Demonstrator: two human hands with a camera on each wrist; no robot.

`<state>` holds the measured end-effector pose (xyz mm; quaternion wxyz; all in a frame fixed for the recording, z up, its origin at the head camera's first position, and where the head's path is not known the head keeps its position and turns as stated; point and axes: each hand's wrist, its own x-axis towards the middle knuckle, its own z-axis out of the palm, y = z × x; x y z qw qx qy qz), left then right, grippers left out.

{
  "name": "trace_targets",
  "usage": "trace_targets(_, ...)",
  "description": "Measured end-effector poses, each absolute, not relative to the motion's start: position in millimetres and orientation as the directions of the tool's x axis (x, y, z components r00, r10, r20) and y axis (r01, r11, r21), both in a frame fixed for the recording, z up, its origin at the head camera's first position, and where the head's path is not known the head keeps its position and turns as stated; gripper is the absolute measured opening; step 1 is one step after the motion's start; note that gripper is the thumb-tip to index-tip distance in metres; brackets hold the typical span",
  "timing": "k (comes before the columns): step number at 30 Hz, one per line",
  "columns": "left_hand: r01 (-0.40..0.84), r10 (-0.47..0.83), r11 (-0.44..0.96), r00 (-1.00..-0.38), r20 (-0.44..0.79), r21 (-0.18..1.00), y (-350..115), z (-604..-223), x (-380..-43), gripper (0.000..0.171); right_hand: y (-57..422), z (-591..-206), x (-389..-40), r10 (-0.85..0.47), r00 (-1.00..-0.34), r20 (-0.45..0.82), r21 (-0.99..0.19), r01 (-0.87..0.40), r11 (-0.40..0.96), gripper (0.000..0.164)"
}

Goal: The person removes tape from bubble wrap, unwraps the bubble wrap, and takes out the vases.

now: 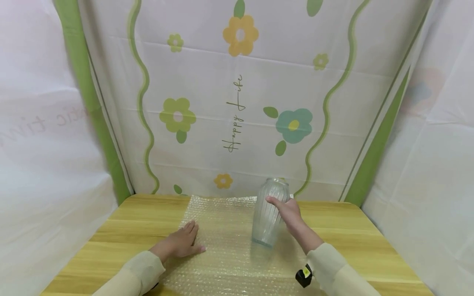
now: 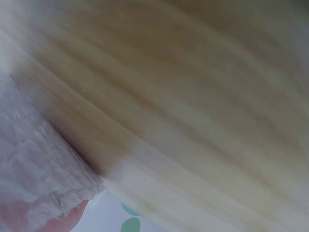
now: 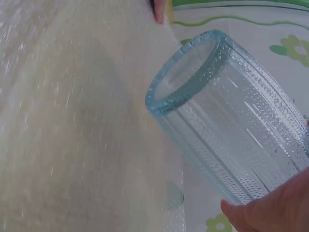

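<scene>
A clear, ribbed glass vase point(image 1: 266, 218) is gripped by my right hand point(image 1: 290, 211), its thumb across the near side. The vase leans, its narrower neck up and to the right, above a sheet of bubble wrap point(image 1: 222, 234). In the right wrist view, the round base end of the vase point(image 3: 231, 111) points toward the sheet, and the right thumb point(image 3: 275, 210) presses its side. My left hand point(image 1: 184, 240) lies on the left edge of the bubble wrap with fingers extended. The left wrist view catches a corner of bubble wrap point(image 2: 43, 159) with skin beside it.
Under the sheet is a wooden table point(image 1: 370, 242), showing along both sides. A white curtain point(image 1: 207, 82) printed with flowers hangs behind the table's far edge, and more white cloth encloses the left and right. A small black block point(image 1: 304, 276) sits at the right wrist.
</scene>
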<state>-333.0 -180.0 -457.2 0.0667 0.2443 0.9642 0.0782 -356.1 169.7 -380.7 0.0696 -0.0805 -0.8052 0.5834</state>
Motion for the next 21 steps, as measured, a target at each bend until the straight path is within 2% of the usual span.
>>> trace_targets(6,0.460,0.480,0.870,-0.873,-0.087,0.179,-179,-457,-332,0.090,186,-375,-354,0.263,-0.957,0.123,-0.951,-0.038,0.307,0.087)
trace_targets(9,0.465,0.484,0.867,-0.871,-0.086,0.177,-179,-456,-332,0.090,195,-374,-353,0.313,-0.936,0.159,-0.945,-0.053,0.323,0.095)
trace_targets(15,0.462,0.481,0.869,-0.872,-0.087,0.177,-179,-457,-333,0.091,211,-375,-352,0.412,-0.875,0.253,-0.927,-0.098,0.362,0.102)
trace_targets(21,0.452,0.474,0.873,-0.875,-0.098,0.182,-179,-458,-333,0.092,229,-378,-351,0.455,-0.792,0.406,-0.888,-0.225,0.400,0.105)
